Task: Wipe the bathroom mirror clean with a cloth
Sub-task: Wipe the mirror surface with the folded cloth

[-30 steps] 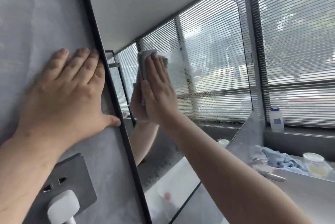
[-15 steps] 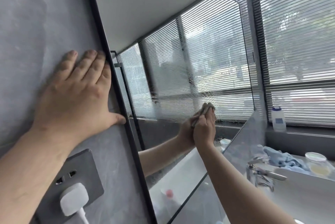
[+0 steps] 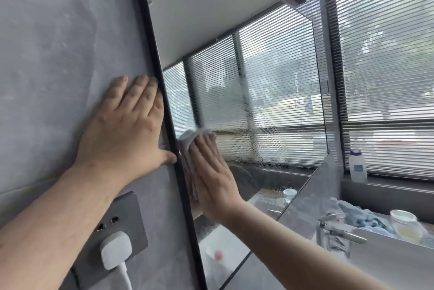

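Cloth (image 3: 187,142) pressed on mirror (image 3: 270,92) under flat right hand (image 3: 211,172); left hand (image 3: 124,130) flat on wall (image 3: 47,54).

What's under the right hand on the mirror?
A grey cloth, pressed flat to the mirror by the right hand. Its top and left edges show past the hand; the rest, and the glass beneath, is covered.

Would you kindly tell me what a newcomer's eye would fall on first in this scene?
First comes the right hand, fingers straight, pressing a grey cloth flat on the mirror beside its black frame. Next is the left hand, spread flat on the grey wall just left of that frame. Wet streaks and droplets smear the glass to the right of the cloth.
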`<state>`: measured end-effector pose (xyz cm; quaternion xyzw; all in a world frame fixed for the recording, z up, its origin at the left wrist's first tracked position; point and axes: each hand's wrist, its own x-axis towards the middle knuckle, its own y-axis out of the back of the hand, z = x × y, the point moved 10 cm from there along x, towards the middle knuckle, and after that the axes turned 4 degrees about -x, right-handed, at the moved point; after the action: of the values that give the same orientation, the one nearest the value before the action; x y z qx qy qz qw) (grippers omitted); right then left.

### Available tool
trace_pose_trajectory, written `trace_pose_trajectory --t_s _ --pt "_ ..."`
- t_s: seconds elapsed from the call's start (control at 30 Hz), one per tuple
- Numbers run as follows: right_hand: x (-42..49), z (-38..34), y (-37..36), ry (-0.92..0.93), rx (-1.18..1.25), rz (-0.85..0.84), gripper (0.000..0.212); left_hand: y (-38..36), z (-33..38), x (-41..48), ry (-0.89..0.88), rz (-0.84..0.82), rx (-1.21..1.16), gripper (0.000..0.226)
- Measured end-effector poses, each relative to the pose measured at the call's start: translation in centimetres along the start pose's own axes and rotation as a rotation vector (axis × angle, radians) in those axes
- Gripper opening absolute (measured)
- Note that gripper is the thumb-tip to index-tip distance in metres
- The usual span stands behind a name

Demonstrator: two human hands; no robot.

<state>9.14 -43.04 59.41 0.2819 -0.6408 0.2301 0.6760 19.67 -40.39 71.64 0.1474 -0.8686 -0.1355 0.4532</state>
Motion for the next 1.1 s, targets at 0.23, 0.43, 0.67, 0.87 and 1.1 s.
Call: trace_pose_trajectory --t_s 0.23,0.43,0.67,0.87,1.1 --pt "-1.7 -2.1 -0.3 0.224 -0.042 -0.127 0.048 0.4 0.0 -0.2 0.0 0.008 -0.021 0.128" --pt "9.6 -1.9 0.5 0.108 -0.029 0.027 0.05 0.4 0.0 -0.2 0.002 0.013 -0.107 0.121" --pt "10.5 8.3 2.9 -0.248 -0.037 0.069 0.053 0.0 0.0 -0.2 -0.004 0.006 -0.127 0.13" --pt "-0.5 26.0 6.5 -1.086 0.1 0.261 0.066 -0.2 0.0 -0.1 -0.011 0.005 -0.14 0.131" --pt "-0.8 29.7 4.9 -1.124 0.136 0.353 0.068 -0.6 0.0 -0.2 -0.02 -0.039 -0.143 0.13"
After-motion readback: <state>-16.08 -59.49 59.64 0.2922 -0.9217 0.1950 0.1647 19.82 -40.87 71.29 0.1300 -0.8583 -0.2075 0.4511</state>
